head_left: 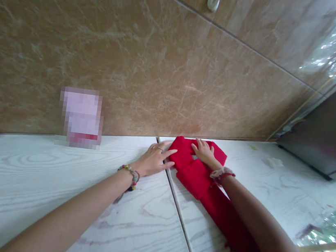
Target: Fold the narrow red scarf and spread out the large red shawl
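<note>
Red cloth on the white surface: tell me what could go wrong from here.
The right forearm passes over the long tail of the red cloth and might drag it askew. The wristband on that arm, close to the fabric, could snag. The left hand reaches only the cloth's edge, so that side may slip.

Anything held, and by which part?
Nothing visibly gripped: the right hand lies on the far end of the red cloth; the left hand touches its left edge.
</note>
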Motion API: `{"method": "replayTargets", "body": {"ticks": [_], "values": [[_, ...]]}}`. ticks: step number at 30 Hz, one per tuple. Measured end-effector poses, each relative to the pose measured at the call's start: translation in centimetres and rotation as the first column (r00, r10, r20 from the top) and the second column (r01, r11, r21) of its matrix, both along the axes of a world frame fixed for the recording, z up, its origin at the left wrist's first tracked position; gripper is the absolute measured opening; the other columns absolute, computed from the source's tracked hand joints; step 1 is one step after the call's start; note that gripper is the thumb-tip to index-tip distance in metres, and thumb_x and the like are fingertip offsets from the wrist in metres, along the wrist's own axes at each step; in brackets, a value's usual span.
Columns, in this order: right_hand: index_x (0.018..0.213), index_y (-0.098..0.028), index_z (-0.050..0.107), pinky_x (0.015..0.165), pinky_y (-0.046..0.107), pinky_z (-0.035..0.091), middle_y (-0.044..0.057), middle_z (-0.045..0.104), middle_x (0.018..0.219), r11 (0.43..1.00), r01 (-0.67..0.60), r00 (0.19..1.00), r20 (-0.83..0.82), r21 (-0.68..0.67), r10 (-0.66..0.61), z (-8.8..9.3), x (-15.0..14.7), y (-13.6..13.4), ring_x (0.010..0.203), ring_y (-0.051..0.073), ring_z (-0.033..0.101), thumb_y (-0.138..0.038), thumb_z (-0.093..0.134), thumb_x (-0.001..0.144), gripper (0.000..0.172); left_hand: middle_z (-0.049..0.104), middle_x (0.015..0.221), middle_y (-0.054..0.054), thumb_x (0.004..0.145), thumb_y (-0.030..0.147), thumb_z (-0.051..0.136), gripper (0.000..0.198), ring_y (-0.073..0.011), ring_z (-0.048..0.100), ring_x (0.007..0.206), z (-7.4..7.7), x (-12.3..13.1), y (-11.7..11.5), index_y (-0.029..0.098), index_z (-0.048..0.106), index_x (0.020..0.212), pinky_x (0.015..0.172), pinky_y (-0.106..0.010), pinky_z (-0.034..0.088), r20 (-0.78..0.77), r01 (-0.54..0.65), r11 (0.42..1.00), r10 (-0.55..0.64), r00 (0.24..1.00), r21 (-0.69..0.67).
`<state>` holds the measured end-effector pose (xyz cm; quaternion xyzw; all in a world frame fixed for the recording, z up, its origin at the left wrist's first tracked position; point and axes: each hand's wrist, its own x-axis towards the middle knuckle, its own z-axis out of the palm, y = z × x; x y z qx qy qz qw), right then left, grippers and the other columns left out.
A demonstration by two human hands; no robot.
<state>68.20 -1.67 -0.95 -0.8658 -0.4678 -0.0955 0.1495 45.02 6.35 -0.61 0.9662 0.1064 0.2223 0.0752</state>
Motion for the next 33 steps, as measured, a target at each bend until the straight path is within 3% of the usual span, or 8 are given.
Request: {"method": "replayTargets", "body": {"ticks": [4,7,9,13,17,21,25,33], "values": [[0.126,-0.015,0.043,0.1,0.041,0.029,0.012,0.046,0.132,0.997,0.012,0.996,-0.085,0.075,-0.005,0.2,0.8,0.4,0.123,0.022,0.038,-0.031,0.033,0.091,0.04,0.026,0.145,-0.008,0.09,0.035,0.035,0.041,-0.0213,0.021,0.132,0.6,2.8,0.6,0.022,0.042,0.129,0.105,-0.044,0.021,-0.067,0.08,0.996,-0.082,0.994,-0.037],[0.126,-0.013,0.044,0.099,0.034,0.033,0.014,0.049,0.129,0.993,0.007,0.993,-0.117,0.122,0.008,1.2,2.7,0.0,0.12,0.019,0.042,-0.026,0.032,0.09,0.04,0.028,0.144,-0.006,0.093,0.032,0.025,0.042,-0.0185,0.02,0.133,1.0,5.1,1.3,0.022,0.037,0.132,0.105,-0.043,0.021,-0.165,0.067,0.993,-0.083,0.983,-0.098],[0.128,-0.013,0.041,0.1,0.038,0.032,0.015,0.046,0.131,0.993,0.049,0.995,-0.093,0.109,-0.039,1.4,3.9,-0.7,0.122,0.021,0.04,-0.028,0.032,0.09,0.042,0.031,0.143,-0.007,0.093,0.035,0.024,0.044,-0.0189,0.022,0.132,1.0,5.9,1.7,0.021,0.035,0.133,0.104,-0.043,0.022,-0.235,0.046,0.993,-0.07,0.97,-0.104],[0.132,-0.017,0.036,0.099,0.052,0.028,0.014,0.037,0.138,0.988,0.135,0.989,-0.045,-0.076,-0.138,0.3,5.2,-2.0,0.128,0.027,0.03,-0.033,0.032,0.09,0.045,0.036,0.14,-0.011,0.091,0.038,0.03,0.047,-0.0207,0.028,0.13,0.4,5.0,1.8,0.016,0.039,0.132,0.103,-0.042,0.025,-0.254,-0.001,1.0,0.001,0.967,-0.001],[0.134,-0.016,0.032,0.101,0.047,0.028,0.014,0.033,0.141,0.981,0.025,0.999,-0.015,-0.193,-0.028,-0.7,5.0,-1.4,0.13,0.024,0.027,-0.033,0.028,0.092,0.046,0.041,0.136,-0.014,0.089,0.041,0.035,0.05,-0.0243,0.031,0.128,0.1,3.1,0.9,0.012,0.043,0.129,0.102,-0.042,0.027,-0.25,-0.076,0.993,0.096,0.964,0.088],[0.133,-0.016,0.033,0.101,0.045,0.028,0.013,0.033,0.141,0.975,-0.093,0.995,0.017,-0.201,0.098,-0.5,4.9,0.2,0.13,0.023,0.027,-0.034,0.023,0.093,0.045,0.035,0.139,-0.015,0.088,0.044,0.035,0.054,-0.0253,0.025,0.131,-0.1,2.6,0.7,0.013,0.038,0.132,0.103,-0.042,0.026,-0.265,-0.137,0.989,0.149,0.953,0.064],[0.13,-0.015,0.036,0.1,0.046,0.028,0.014,0.036,0.139,0.976,-0.11,0.993,0.025,-0.189,0.116,-0.4,5.2,0.7,0.128,0.023,0.03,-0.032,0.021,0.093,0.043,0.026,0.144,-0.015,0.089,0.043,0.033,0.055,-0.024,0.021,0.133,-0.4,3.1,1.6,0.013,0.033,0.135,0.104,-0.04,0.024,-0.258,-0.167,0.986,0.16,0.953,-0.003],[0.117,-0.013,0.047,0.095,0.047,0.034,0.018,0.051,0.121,0.988,-0.08,0.994,0.065,-0.129,0.089,0.3,5.9,1.0,0.116,0.026,0.043,-0.035,0.021,0.093,0.041,0.028,0.143,-0.017,0.092,0.038,0.029,0.052,-0.0218,0.027,0.131,-0.9,3.6,2.4,0.008,0.035,0.133,0.105,-0.032,0.025,-0.112,-0.229,0.968,0.217,0.97,-0.101]]}}
